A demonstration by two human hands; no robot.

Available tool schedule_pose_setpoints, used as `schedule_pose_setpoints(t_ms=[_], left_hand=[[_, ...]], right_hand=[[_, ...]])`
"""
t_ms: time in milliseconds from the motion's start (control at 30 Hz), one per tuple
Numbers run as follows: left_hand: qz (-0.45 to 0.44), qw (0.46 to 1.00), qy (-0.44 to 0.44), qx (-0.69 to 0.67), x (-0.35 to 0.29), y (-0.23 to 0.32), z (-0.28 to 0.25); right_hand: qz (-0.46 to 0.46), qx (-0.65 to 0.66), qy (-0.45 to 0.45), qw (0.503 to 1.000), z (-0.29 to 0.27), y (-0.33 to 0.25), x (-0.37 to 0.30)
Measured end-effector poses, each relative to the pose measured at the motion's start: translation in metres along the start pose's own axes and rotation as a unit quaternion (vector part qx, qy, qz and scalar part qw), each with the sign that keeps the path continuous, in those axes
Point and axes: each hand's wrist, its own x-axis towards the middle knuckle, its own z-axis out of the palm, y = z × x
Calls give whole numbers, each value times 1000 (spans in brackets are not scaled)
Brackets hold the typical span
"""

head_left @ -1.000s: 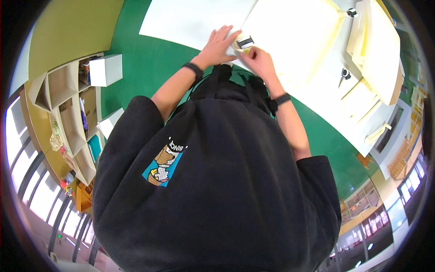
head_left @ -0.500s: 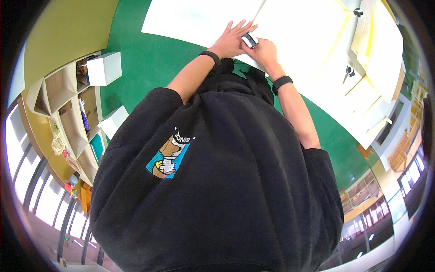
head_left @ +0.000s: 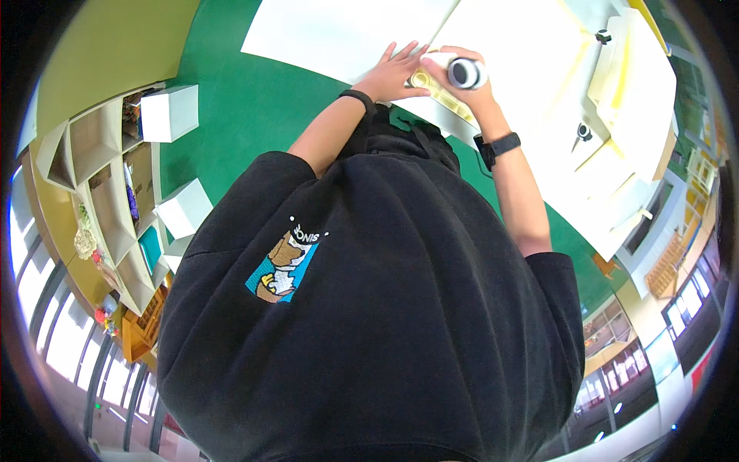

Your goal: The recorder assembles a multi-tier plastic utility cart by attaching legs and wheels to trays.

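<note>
My right hand (head_left: pixel 469 81) is raised over the large white sheet (head_left: pixel 531 77), fingers wrapped round a white cylinder (head_left: pixel 466 73) with a dark round end facing up; its kind does not show. My left hand (head_left: pixel 389 75) lies with its fingers spread at the near edge of the sheet, holding nothing that I can see. Just beside its thumb is a pale yellow strip-like piece (head_left: pixel 454 102) with a ring-shaped end. My right hand partly covers this piece, and whether the left hand touches it I cannot tell.
Two small black-and-white objects (head_left: pixel 584 132) stand on the sheet to the right, beside cream panels with yellow streaks (head_left: pixel 627 85). Green surface (head_left: pixel 231 92) shows around the sheet. White boxes (head_left: pixel 171 114) and an open wooden shelf unit (head_left: pixel 100 150) are at the left.
My right hand has moved right and up, away from my left hand, with the white cylinder, turning its dark end toward me. The yellow piece has come into view. My left hand has barely moved.
</note>
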Motion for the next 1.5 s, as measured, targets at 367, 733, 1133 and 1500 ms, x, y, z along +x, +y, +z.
schedule_pose_setpoints(t_ms=[367, 733, 1133, 1500], left_hand=[[-30, 996, -25, -78, 6, 16, -16], [-129, 983, 118, -61, 18, 55, -15], [-331, 933, 110, -88, 30, 47, 1], [-249, 959, 128, -54, -25, -63, -56]], right_hand=[[310, 221, 325, 866, -105, 70, -174], [450, -213, 324, 804, -184, 176, -244], [295, -398, 398, 772, -208, 182, -220], [289, -5, 227, 930, -169, 154, -166]])
